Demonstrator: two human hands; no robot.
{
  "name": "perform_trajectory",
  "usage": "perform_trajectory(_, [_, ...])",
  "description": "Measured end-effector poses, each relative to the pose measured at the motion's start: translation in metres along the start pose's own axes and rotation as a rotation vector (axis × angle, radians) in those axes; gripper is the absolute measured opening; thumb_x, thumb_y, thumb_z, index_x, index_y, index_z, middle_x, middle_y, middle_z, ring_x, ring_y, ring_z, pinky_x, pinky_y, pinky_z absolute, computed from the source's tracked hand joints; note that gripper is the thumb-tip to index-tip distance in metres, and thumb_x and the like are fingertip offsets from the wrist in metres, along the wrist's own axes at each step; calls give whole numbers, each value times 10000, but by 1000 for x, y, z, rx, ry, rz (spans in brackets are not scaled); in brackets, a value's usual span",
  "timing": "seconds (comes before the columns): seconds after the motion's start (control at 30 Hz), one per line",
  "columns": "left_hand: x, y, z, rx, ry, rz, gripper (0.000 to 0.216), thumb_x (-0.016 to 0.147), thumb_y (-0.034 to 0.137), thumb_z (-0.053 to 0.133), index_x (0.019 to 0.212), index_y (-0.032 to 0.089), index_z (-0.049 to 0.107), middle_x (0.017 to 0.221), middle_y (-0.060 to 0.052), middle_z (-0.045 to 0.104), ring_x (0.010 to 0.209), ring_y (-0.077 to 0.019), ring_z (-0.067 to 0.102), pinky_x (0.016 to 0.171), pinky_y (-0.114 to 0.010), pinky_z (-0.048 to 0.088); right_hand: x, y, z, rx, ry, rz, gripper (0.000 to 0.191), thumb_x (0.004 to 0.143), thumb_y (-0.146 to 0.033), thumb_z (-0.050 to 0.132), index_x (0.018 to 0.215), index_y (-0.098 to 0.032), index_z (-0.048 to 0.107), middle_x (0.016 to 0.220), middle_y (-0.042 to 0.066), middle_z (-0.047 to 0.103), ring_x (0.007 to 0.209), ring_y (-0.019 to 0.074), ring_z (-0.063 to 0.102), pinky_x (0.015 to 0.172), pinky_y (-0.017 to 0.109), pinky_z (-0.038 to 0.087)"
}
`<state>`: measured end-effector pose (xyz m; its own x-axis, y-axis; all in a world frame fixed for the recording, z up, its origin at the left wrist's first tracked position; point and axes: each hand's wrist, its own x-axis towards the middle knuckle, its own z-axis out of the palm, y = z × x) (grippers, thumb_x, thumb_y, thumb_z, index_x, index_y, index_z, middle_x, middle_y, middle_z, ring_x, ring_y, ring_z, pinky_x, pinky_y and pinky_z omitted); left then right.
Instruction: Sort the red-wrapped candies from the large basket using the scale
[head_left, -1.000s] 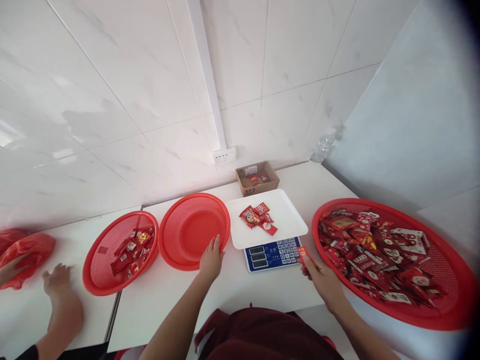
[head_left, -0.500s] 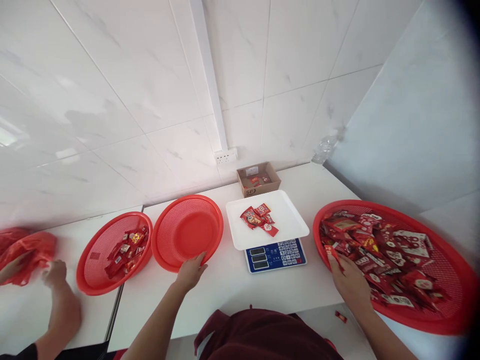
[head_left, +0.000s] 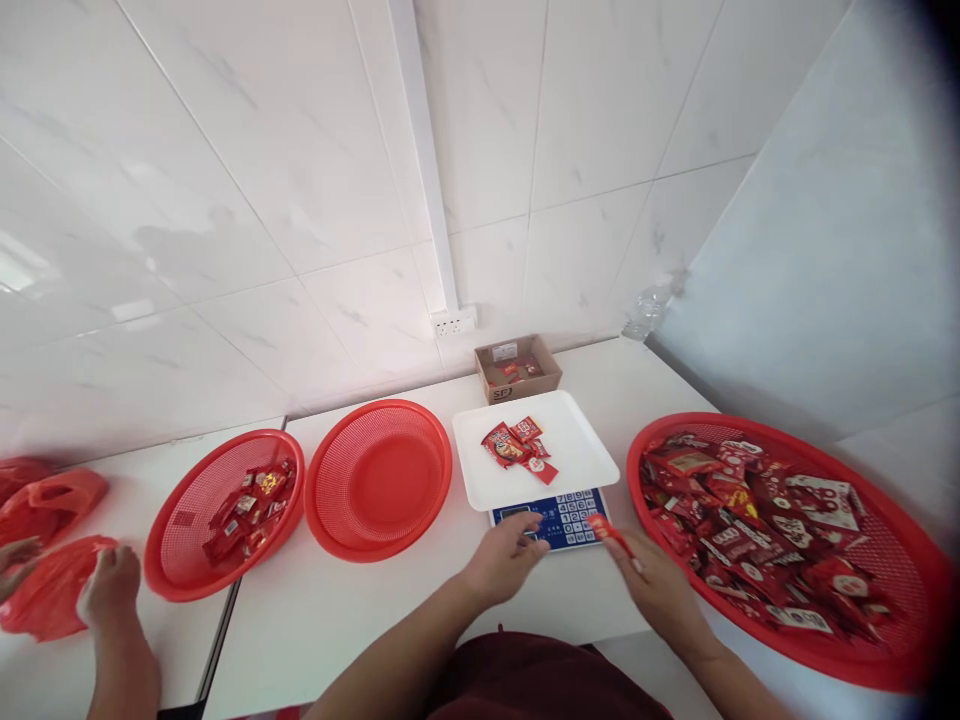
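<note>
In my right hand [head_left: 660, 590] is a small red snack packet [head_left: 609, 532], pinched at the front right edge of the digital scale [head_left: 577, 518]. My left hand [head_left: 504, 558] hovers over the scale's display side, its fingers loosely curved and apart, holding nothing. Several red packets [head_left: 517, 446] lie in the middle of the scale's white tray [head_left: 574, 480]. To the right, a big red basket [head_left: 847, 655] is heaped with red snack packets [head_left: 765, 530]. A bare red basket [head_left: 379, 485] stands left of the scale.
Another red basket [head_left: 184, 500] with several packets sits further left. Beyond it, a co-worker's hands [head_left: 111, 585] handle a red plastic bag [head_left: 52, 590]. Behind the scale is a small cardboard box [head_left: 517, 370]; a clear plastic bottle [head_left: 649, 308] stands in the back corner.
My left hand has let go of the bare basket's rim and moved right to the scale. My right hand has come left from the full basket with the packet.
</note>
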<state>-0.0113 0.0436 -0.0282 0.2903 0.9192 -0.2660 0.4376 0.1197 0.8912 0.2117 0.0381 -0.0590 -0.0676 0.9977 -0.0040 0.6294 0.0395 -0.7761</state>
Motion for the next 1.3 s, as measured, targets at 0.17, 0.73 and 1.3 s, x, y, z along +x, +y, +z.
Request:
perform_trajectory(0.17, [-2, 14, 15, -209, -141, -57, 430, 822, 542, 373, 738, 160, 551, 661, -11, 578, 618, -117, 509, 609, -248, 412, -10, -64, 17, 318, -438, 52, 409, 840, -507, 354, 668, -206, 570, 684, 26, 622, 669, 174, 548, 635, 283, 433])
perform_trajectory(0.73, [-19, 21, 7, -396, -218, -210, 591, 816, 625, 237, 566, 163, 508, 504, -12, 535, 480, -106, 425, 509, -229, 320, -18, -86, 21, 685, -558, 182, 465, 784, -572, 426, 599, -167, 560, 579, -3, 536, 544, 106, 450, 584, 249, 383])
perform_trajectory(1.3, [-21, 24, 7, -475, -85, -231, 460, 764, 617, 426, 624, 180, 462, 525, 25, 487, 523, -112, 441, 566, -252, 342, -26, -70, 22, 847, -428, 391, 427, 712, -580, 548, 663, -156, 564, 589, -16, 534, 542, 95, 456, 573, 250, 341])
